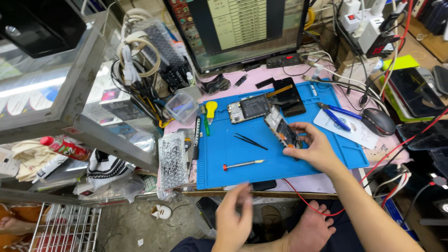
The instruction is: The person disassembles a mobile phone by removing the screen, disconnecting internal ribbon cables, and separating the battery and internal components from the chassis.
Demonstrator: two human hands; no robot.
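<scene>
Standing by the bench, I see the person's right hand (313, 148) closed around an opened phone (282, 129), fingers and thumb clamped on its lower end, holding it tilted up off the blue mat (280, 161). Its back is off and the inner parts show, so the opening-up looks done. The left hand (233, 219) hangs low over the lap, away from the bench; it is blurred, and I cannot tell whether the fingers are closed on anything.

A second stripped phone (248, 108) lies flat on the mat further back, its board and battery bare, with a dark screen panel (290, 97) just beside it. Black tweezers (250, 141) and a small screwdriver (242, 164) lie untouched on the mat, near the held phone. Judging from this, both phones are apart and nothing has been put back together; closing them up seems to be what is left.
</scene>
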